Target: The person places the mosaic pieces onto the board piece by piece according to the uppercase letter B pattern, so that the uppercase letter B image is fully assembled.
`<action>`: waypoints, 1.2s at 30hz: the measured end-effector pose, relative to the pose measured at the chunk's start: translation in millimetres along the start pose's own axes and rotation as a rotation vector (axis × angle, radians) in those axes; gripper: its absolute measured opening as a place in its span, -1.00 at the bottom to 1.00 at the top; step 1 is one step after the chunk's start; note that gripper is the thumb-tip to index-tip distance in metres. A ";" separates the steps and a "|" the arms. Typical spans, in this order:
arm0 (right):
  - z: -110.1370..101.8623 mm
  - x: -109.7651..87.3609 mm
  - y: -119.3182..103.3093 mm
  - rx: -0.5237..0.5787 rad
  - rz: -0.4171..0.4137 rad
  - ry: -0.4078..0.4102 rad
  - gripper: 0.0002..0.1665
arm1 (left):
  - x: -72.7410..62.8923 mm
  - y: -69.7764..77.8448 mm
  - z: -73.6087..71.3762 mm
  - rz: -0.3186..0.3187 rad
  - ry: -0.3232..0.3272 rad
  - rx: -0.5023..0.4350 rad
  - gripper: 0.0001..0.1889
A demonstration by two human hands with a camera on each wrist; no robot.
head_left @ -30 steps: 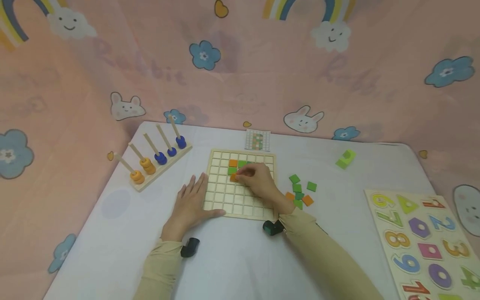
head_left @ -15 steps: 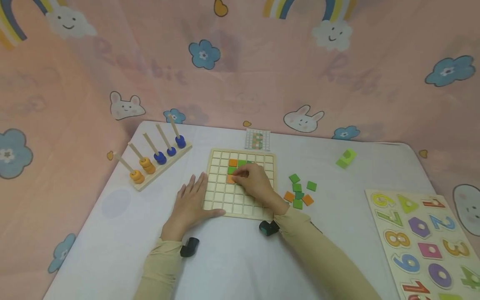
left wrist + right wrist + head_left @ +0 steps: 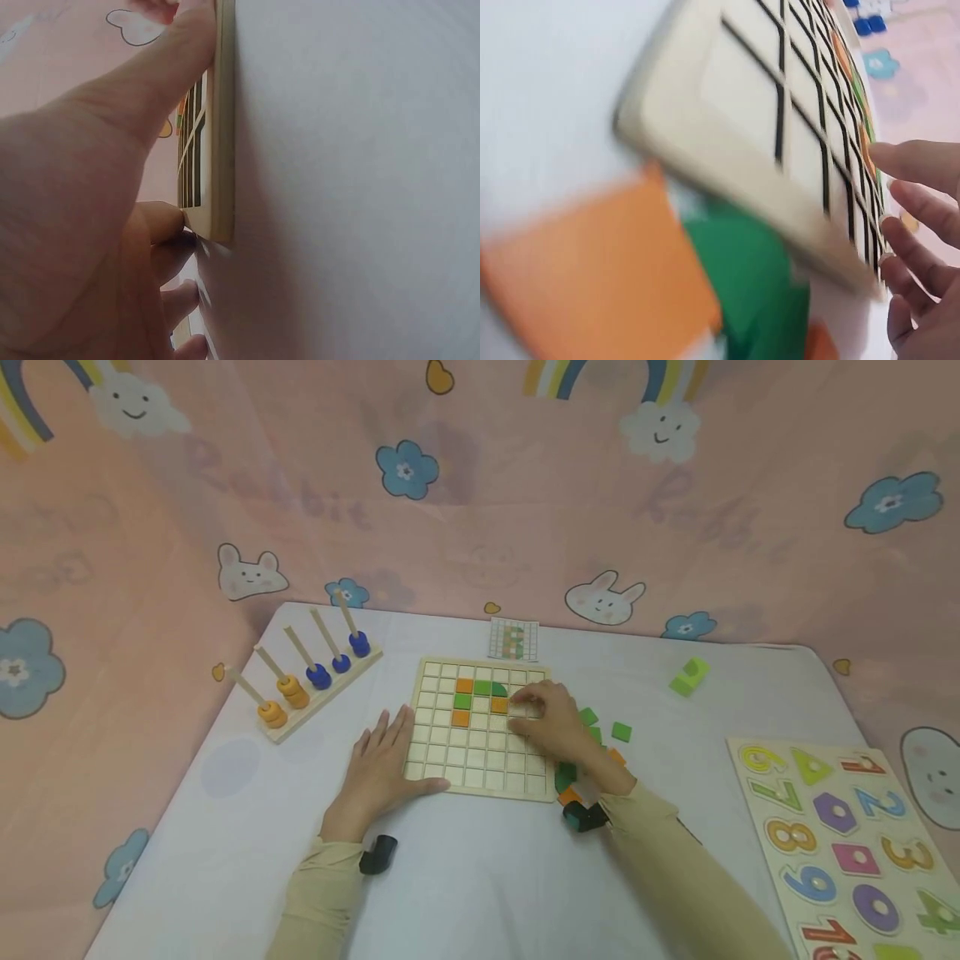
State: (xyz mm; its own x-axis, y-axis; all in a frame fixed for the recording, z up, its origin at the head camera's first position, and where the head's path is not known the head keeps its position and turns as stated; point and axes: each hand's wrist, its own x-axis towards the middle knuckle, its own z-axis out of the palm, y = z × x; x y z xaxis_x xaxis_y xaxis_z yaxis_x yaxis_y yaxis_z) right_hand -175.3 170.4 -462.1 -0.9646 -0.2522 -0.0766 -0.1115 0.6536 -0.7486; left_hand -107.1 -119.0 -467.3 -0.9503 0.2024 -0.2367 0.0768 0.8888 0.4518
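A wooden grid board (image 3: 453,764) lies mid-table in the head view. Orange tiles, green tiles and a dark green round-cornered tile (image 3: 499,690) sit in its upper cells, among them an orange tile (image 3: 461,718) at lower left. My left hand (image 3: 378,756) rests at the board's left edge, fingers straight and thumb at the front left corner. Over the board's right side is my right hand (image 3: 551,718), its thumb and index finger apart with nothing between them. Loose tiles (image 3: 600,270) lie beside the board, partly hidden by the right hand and wrist in the head view.
Behind the board lies a small pattern card (image 3: 513,640). A wooden peg stand (image 3: 330,697) with orange and blue beads is at left. At right are a light green block (image 3: 689,677) and a number puzzle board (image 3: 795,868).
My right hand has let go of the orange tile, which now lies in a cell at lower left of the group. That hand has moved right, uncovering other tiles. The left hand stays put.
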 end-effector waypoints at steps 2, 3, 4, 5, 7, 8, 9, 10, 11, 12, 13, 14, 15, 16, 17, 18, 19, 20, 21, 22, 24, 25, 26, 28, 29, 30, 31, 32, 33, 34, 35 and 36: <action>-12.1 -4.7 9.1 -0.039 0.020 -0.007 -0.51 | 0.3 0.2 0.1 0.003 0.005 0.002 0.34; -18.1 -7.2 13.8 -0.054 0.033 -0.015 -0.46 | 0.4 0.3 0.3 0.003 0.007 0.000 0.33; -24.3 -9.9 18.0 -0.072 0.050 -0.029 -0.40 | 0.7 0.2 0.7 0.004 0.008 0.000 0.33; -30.2 -12.7 22.0 -0.085 0.063 -0.047 -0.35 | 0.8 0.3 0.8 0.001 0.005 0.000 0.33; -40.4 -18.2 29.3 -0.112 0.091 -0.081 -0.25 | 0.6 0.3 0.8 0.000 0.005 -0.004 0.33; -45.1 -20.5 32.9 -0.126 0.109 -0.098 -0.20 | 0.4 0.2 0.7 -0.002 0.004 -0.006 0.33; -49.6 -22.9 34.9 -0.141 0.119 -0.114 -0.15 | 0.0 0.0 0.6 -0.003 0.005 -0.008 0.33; -53.6 -24.6 37.2 -0.158 0.125 -0.125 -0.11 | -0.1 -0.2 0.5 -0.005 0.003 -0.008 0.33; -57.2 -26.5 38.8 -0.171 0.131 -0.130 -0.09 | -0.4 -0.4 0.3 -0.007 0.003 -0.010 0.33; -60.4 -28.0 40.2 -0.189 0.136 -0.132 -0.07 | -0.6 -0.5 0.2 -0.007 0.004 -0.011 0.33; -63.3 -29.4 41.2 -0.197 0.145 -0.130 -0.05 | -0.7 -0.8 0.1 -0.007 0.004 -0.010 0.34; -65.9 -30.7 42.8 -0.195 0.156 -0.125 -0.06 | -0.7 -0.8 0.2 -0.007 0.005 -0.010 0.34; -68.0 -31.8 44.2 -0.194 0.167 -0.115 -0.08 | -0.5 -1.1 0.2 -0.007 0.007 -0.011 0.34; -69.5 -32.6 46.2 -0.194 0.174 -0.101 -0.12 | -0.5 -1.2 0.3 -0.006 0.007 -0.011 0.34; -70.4 -33.4 47.8 -0.195 0.181 -0.086 -0.16 | -0.3 -1.3 0.5 -0.006 0.008 -0.010 0.34; -70.7 -33.8 49.5 -0.197 0.184 -0.070 -0.20 | -0.2 -1.4 0.6 -0.005 0.009 -0.010 0.34; -70.5 -33.9 51.7 -0.196 0.184 -0.052 -0.25 | -0.1 -1.6 0.8 -0.005 0.008 -0.009 0.34; -69.5 -33.9 53.8 -0.201 0.183 -0.035 -0.29 | 0.0 -1.6 0.9 -0.005 0.008 -0.008 0.34; -68.1 -33.7 55.4 -0.207 0.177 -0.017 -0.34 | 0.1 -1.8 1.0 -0.005 0.007 -0.007 0.34; -66.5 -33.5 57.0 -0.210 0.171 -0.002 -0.39 | 0.1 -1.8 1.1 -0.004 0.006 -0.006 0.34; -63.1 -32.8 59.0 -0.210 0.161 0.023 -0.49 | 0.2 -1.7 1.2 -0.002 0.003 -0.005 0.35; -61.3 -32.2 59.7 -0.208 0.155 0.033 -0.55 | 0.3 -1.9 1.2 -0.001 0.003 -0.004 0.34; -59.8 -31.6 59.9 -0.204 0.148 0.042 -0.61 | 0.3 -1.8 1.2 -0.001 0.004 -0.004 0.34; -57.4 -30.3 59.0 -0.200 0.140 0.054 -0.68 | 0.6 -2.0 1.4 -0.001 0.004 -0.003 0.34; -56.2 -29.6 57.9 -0.197 0.135 0.057 -0.68 | 0.7 -2.0 1.4 -0.001 0.005 -0.003 0.34; -55.2 -29.0 56.6 -0.191 0.128 0.060 -0.66 | 0.9 -2.1 1.4 -0.001 0.007 -0.002 0.34; -54.4 -28.2 55.5 -0.188 0.125 0.060 -0.63 | 1.0 -2.3 1.5 -0.001 0.008 -0.001 0.34; -53.5 -27.7 54.2 -0.186 0.123 0.059 -0.59 | 1.2 -2.4 1.6 -0.001 0.008 0.000 0.34; -52.8 -27.2 53.0 -0.182 0.117 0.058 -0.56 | 1.3 -2.5 1.8 0.000 0.007 0.000 0.34; -52.0 -26.6 51.9 -0.178 0.109 0.055 -0.54 | 1.5 -2.6 1.9 0.002 0.006 0.001 0.34; -51.4 -26.0 51.0 -0.173 0.102 0.050 -0.54 | 1.7 -2.6 2.0 0.004 0.007 -0.001 0.34; -50.9 -25.2 50.3 -0.167 0.097 0.045 -0.55 | 1.9 -2.6 2.2 0.006 0.006 -0.001 0.35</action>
State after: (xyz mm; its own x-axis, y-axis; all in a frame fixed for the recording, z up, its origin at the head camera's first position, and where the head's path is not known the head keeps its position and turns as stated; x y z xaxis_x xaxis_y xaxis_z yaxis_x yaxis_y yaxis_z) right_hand -168.7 246.0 -464.4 -0.9820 -0.1530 -0.1104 -0.0524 0.7833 -0.6194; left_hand -108.5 -120.0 -470.8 -0.9516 0.2050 -0.2290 0.0818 0.8871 0.4543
